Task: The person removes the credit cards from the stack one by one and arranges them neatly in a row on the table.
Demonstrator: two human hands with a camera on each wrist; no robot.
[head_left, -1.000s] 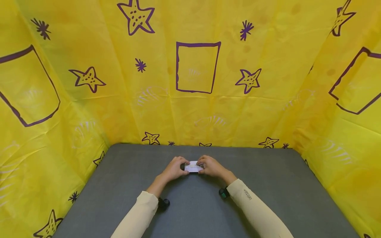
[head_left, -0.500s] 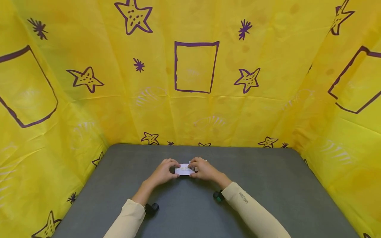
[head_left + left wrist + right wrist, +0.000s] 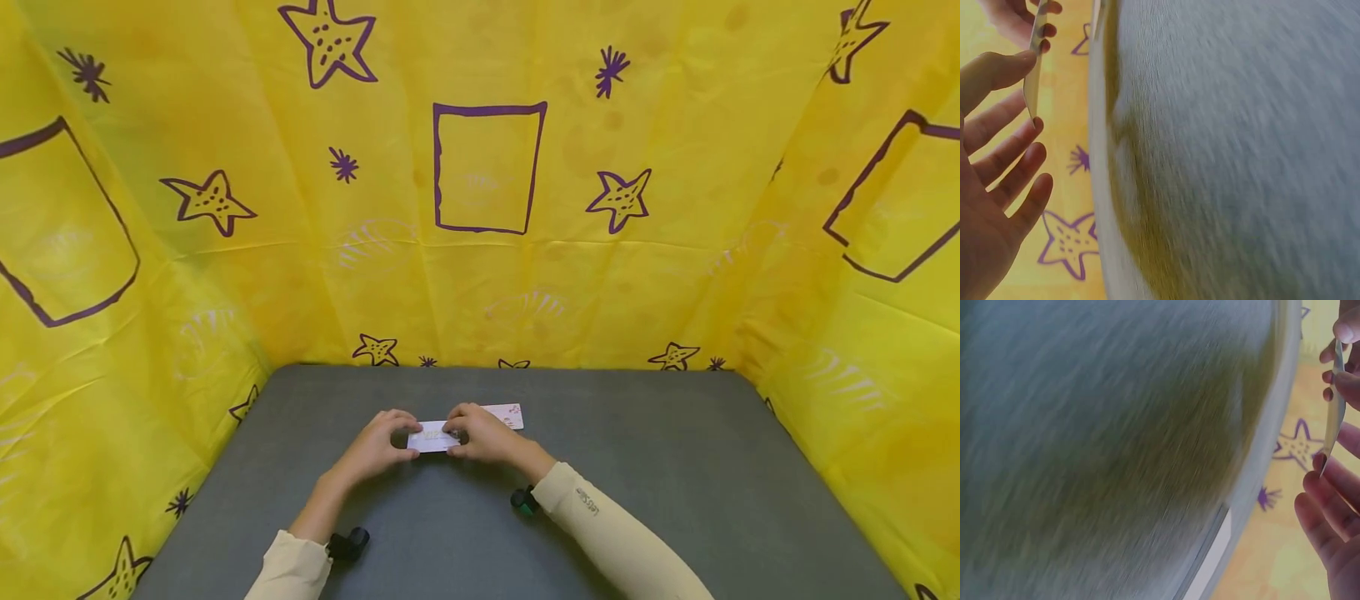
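Observation:
A thin white card (image 3: 431,440) with gold lettering is held just over the grey table between both hands. My left hand (image 3: 375,440) pinches its left end, thumb on the near side and fingers at the far side. At its right end my right hand (image 3: 483,435) pinches it the same way, covering that corner. Both wrist views show the card (image 3: 1033,90) nearly edge-on and slightly bowed, clear of the tabletop. A second white card (image 3: 508,415) with small red print lies flat behind my right hand, which hides its left part.
The grey tabletop (image 3: 637,467) runs back to a yellow cloth (image 3: 487,300) printed with purple stars, which also hangs at both sides. Black wrist cameras (image 3: 348,544) sit on both wrists.
Both hands have moved left and a little nearer with the lettered card. The second card, at first hidden by the right hand, now shows on the table.

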